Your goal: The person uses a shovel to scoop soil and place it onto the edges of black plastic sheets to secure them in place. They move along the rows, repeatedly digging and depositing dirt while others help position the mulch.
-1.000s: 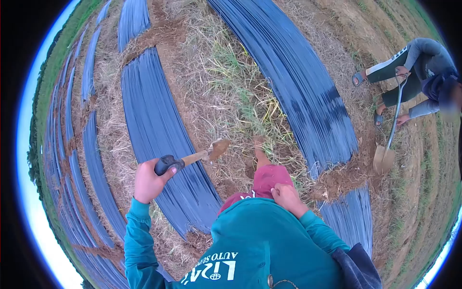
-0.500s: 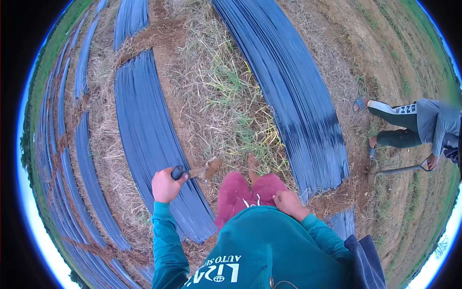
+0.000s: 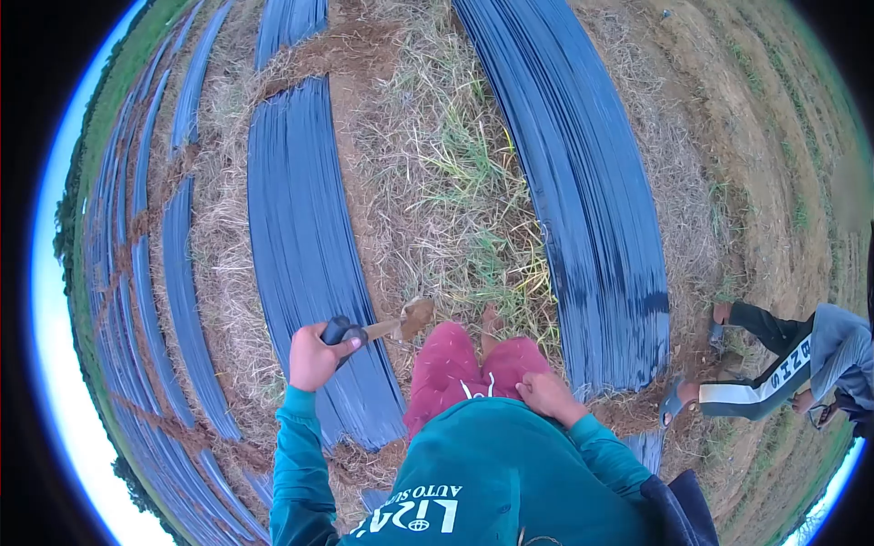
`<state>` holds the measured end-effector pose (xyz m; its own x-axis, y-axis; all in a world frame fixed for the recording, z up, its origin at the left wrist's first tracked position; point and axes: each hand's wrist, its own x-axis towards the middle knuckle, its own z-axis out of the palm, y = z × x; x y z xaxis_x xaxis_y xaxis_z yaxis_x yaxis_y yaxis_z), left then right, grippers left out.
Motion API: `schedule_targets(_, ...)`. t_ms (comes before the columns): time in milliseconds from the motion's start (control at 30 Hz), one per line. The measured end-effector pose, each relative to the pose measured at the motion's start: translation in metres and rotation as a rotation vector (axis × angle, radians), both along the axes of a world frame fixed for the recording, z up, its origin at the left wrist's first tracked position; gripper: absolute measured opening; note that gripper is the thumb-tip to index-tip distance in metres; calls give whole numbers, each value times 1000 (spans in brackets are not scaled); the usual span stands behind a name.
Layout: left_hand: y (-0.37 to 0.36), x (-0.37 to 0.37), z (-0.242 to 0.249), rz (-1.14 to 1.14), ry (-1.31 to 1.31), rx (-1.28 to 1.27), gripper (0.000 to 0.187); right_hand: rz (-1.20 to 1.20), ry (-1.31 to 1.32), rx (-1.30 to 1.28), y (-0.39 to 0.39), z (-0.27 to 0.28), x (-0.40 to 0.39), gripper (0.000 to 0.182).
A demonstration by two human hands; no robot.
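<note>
My left hand (image 3: 315,357) is closed around the black grip of a shovel (image 3: 382,329). Its wooden shaft looks short from above, and the soil-coated blade (image 3: 417,318) is down beside the plastic-covered bed, near my legs. My right hand (image 3: 552,399) rests against the maroon shorts (image 3: 446,369) at my thigh, fingers curled in. Whether anything is inside those fingers is hidden. Just left of centre runs a bed under dark plastic film (image 3: 305,200), passing beneath my left hand. One bare foot (image 3: 492,320) shows between dry and green grass.
A wider plastic-covered bed (image 3: 583,182) runs along my right, with wet dark patches near its end. At the far right a co-worker (image 3: 774,373) stands with legs apart on bare soil. Several more covered rows (image 3: 187,300) lie to the left. Grass (image 3: 464,164) fills the path ahead.
The view has turned, so the beds sit farther right. The co-worker has stepped toward the lower right, and their shovel has left its planted spot. Both my hands keep about the same pose.
</note>
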<state>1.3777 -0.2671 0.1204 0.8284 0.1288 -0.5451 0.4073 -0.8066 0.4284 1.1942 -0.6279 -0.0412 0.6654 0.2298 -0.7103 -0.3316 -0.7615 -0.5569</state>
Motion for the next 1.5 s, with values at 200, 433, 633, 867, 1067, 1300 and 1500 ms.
schedule_targets(200, 44, -31, 105, 448, -249, -77, 26, 554, 229, 152, 37, -57, 48, 42)
schedule_targets(433, -36, -119, 41, 785, -497, -117, 45, -904, 834, 827, 278, -104, 234, 42)
schedule_targets(633, -48, -142, -153, -336, -395, -141, 25, -1013, 637, 856, 264, -274, 276, 11)
schedule_targets(867, 14, -153, -99, -776, -208, -284, 37, -1179, 556, 699, 267, -234, 181, 13)
schedule_targets(1067, 65, -196, -70, -645, -255, -414, 32, -1256, 514, 536, 267, -224, 95, 9)
schedule_targets(1300, 96, -290, -22, 737, 113, -623, 30, -1317, 620, 283, 319, -201, 4, 13)
schedule_targets(1500, 81, -289, -42, 1469, -365, -1162, 33, -1300, 825, 742, 365, -190, 76, 9)
